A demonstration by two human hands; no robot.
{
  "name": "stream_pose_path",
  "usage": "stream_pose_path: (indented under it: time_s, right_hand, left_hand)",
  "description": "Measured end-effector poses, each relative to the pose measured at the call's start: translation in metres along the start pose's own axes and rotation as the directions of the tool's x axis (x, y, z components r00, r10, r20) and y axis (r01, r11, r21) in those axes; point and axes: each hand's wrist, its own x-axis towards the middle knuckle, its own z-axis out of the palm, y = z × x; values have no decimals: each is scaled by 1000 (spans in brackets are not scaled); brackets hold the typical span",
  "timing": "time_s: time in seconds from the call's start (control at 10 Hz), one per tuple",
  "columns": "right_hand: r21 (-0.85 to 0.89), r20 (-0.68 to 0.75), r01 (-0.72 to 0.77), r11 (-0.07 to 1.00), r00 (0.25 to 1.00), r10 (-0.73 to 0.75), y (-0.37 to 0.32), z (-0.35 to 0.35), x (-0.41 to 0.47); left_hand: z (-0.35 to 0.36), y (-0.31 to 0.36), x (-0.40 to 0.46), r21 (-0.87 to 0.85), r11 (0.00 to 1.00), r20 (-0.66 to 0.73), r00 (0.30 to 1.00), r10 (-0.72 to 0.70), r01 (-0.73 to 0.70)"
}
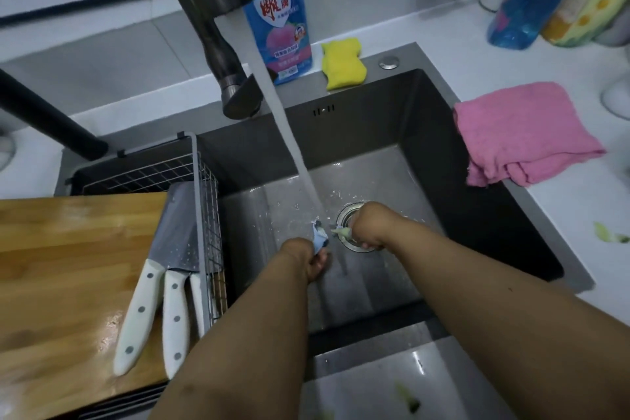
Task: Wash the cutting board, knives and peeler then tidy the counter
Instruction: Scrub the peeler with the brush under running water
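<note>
Bare forearms, left hand gripping peeler

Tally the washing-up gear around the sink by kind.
Knives: 3, on the board
Sponge: 1
Pink cloth: 1
Detergent bottle: 1
Total: 6

Pink cloth, yellow sponge
</note>
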Motion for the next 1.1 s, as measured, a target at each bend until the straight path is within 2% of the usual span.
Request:
stream_pose_path:
  time_s: [0.1, 0.2, 0.3, 0.5, 0.6, 0.7, 0.9, 1.0, 1.1]
  right_hand:
    - [56, -61, 38, 998, 998, -34, -1, -5, -19]
    - [46, -179, 75, 996, 982, -66, 5, -7, -40]
    - [92, -325, 121, 988, 942, -85, 14, -9, -64]
    - [60, -500, 261, 963, 843, -197, 21, -6, -98]
    - [-70, -512, 316, 946, 803, -306, 20, 0, -101]
    - [-168, -546, 265, 950, 777, -313, 28, -4, -110]
    - [-242, -575, 330, 913, 709, -408, 15, -2, -117]
    - [-256, -578, 279, 926, 724, -378, 11, -2, -119]
    - [-277, -616, 238, 931, 699, -362, 8, -4, -124]
  left_hand:
    - [-8, 1, -26, 41, 997, 117, 991, 65, -70]
    - [-17, 0, -43, 163, 982, 190, 980, 60, -92]
    - [-24, 3, -59, 217, 963, 227, 967, 111, -162]
    - [-38, -4, -83, 270, 897, 280, 920, 275, -350]
    - [-46, -4, -90, 268, 866, 280, 894, 349, -422]
    - [-56, 0, -93, 264, 849, 256, 882, 396, -458]
    - [-63, 5, -100, 276, 818, 253, 859, 444, -504]
    - [-65, 8, -101, 274, 811, 246, 853, 461, -517]
    - [-66, 8, -101, 301, 803, 244, 856, 456, -514]
